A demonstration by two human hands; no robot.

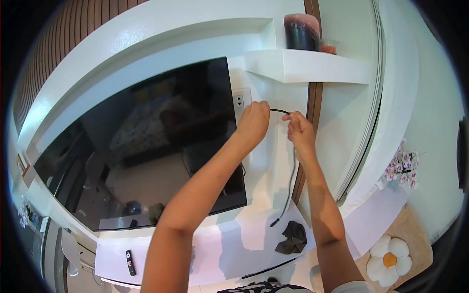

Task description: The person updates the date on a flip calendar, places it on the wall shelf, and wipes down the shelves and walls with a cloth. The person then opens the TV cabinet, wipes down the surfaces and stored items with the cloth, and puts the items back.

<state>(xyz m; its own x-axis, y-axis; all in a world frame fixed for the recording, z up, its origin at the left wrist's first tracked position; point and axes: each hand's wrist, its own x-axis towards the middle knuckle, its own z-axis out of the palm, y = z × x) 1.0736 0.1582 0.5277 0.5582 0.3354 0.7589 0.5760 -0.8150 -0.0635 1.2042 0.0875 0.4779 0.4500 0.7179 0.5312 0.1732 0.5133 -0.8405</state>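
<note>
Our left hand (254, 119) grips, our right hand (300, 129) pinches, the cable (279, 111) — a dark cloth (292, 238) lies near the console's (210, 263) front edge.

A: Left side, as seen from my remote seat?
B: I log the left arm (205, 190) reaching forward and upward, forearm slanting to the right, elbow bent. The left hand (253, 123) has its back toward my camera, knuckles uppermost, fingers curled in; I can't make out the fingertips.
A: Right side?
B: I have the right arm (323, 210) raised too, leaning slightly left, forearm steeper than its partner, elbow a little bent. On the right hand (300, 129), fingers are bent, tips drawn together and directed left.
A: Spacing?
B: Hands near each other, not touching; I read the left slightly higher.
</note>
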